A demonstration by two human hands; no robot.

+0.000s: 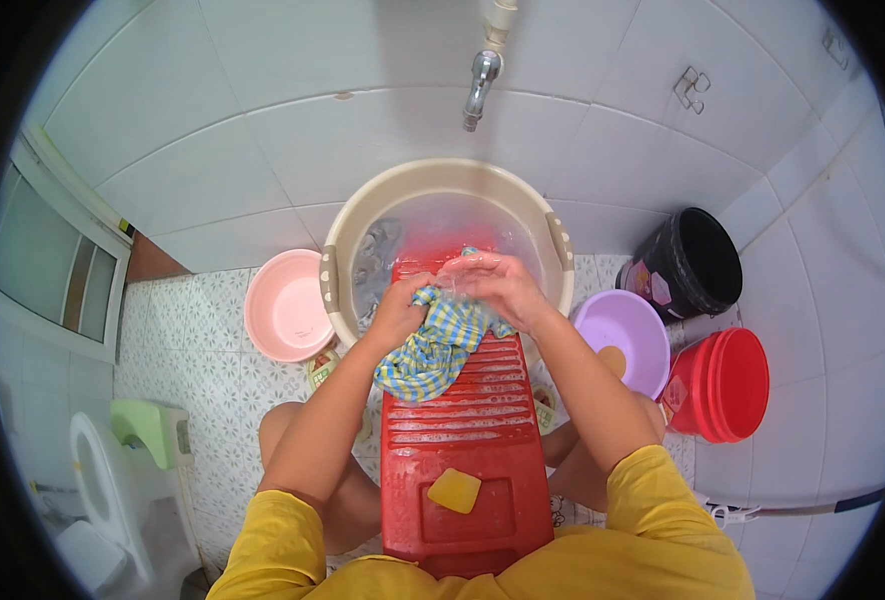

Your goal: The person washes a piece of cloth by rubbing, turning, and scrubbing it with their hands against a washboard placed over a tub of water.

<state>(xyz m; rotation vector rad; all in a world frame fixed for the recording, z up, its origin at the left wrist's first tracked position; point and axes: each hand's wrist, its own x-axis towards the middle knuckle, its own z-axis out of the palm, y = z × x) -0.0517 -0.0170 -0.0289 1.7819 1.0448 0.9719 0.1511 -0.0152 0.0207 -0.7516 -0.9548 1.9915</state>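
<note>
A blue, yellow and white checked cloth (432, 355) lies bunched on a red ridged washboard (462, 420), which leans from my lap into a large beige tub (432, 175). The fingers of my left hand (400, 312) are closed around the cloth's upper left part. Just right of it, my right hand (499, 287) is wet, with its fingers stretched out over the top of the cloth. White suds fill the board's grooves. On the flat lower end of the board rests a yellow bar of soap (454, 490). Cloudy water and greyish cloth (374, 262) show inside the tub.
A pink basin (287, 305) stands left of the tub. To the right are a purple basin (627, 330), a black bucket (677, 265) and a red bucket (727, 385). A tap (480, 85) hangs above the tub. At left stand a green stool (152, 430) and a white toilet (107, 490).
</note>
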